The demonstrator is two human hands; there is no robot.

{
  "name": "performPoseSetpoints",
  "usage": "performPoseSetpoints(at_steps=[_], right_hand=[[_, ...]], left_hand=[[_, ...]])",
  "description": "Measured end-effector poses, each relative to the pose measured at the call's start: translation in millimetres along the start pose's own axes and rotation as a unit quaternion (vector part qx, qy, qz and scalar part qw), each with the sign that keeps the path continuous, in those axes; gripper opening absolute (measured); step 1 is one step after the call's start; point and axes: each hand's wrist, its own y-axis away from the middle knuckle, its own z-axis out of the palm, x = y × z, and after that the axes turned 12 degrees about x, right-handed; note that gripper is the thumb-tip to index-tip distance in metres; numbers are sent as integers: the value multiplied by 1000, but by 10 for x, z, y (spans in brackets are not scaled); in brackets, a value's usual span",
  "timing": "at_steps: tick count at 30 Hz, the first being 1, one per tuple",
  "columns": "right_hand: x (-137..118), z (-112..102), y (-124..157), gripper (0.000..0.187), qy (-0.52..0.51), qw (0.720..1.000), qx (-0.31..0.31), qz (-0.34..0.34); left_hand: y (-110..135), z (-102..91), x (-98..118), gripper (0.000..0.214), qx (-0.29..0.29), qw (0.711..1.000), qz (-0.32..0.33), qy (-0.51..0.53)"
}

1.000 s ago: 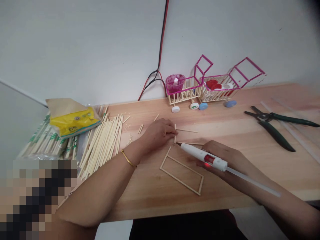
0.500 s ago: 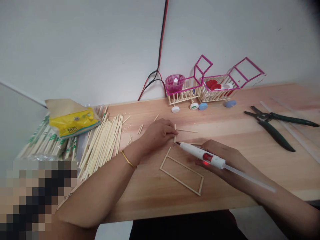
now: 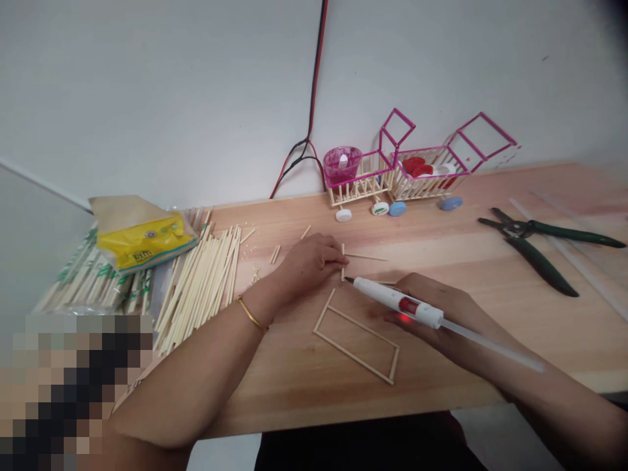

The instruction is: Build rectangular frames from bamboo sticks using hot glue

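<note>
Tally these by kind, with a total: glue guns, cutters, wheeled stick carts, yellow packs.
Glue gun, in the right hand: 1
Cutters: 1
Wheeled stick carts: 2
Yellow pack: 1
Total: 5

One head-worn view — close, from above the near edge of the tabletop (image 3: 279,386), facing forward and down toward the wall (image 3: 196,98).

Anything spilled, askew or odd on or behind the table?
Pale crumbs lie scattered on the tabletop beside the loose sticks, like cutting debris. Reddish specks mark the wall near the right cart, perhaps paint. Nothing looks damaged around the glue gun.
</note>
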Motion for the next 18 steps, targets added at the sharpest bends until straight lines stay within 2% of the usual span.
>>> performPoseSetpoints(at_steps=[7,12,15,18], right_hand=[[-6,3,-1,28,-19,1000,-6,18],[2,-3,7,26,-16,1000,0,5],[7,-87,35,30,43,997,38,51],[34,-232,70,34,144,982,75,92]], left_hand=[[-5,-16,15,14,-3,1000,0,-1],[-1,-13,8,15,-3,1000,1,0],[-1,-10,4,15,-6,1000,-1,-1],[-4,-12,3,15,-6,1000,0,2]])
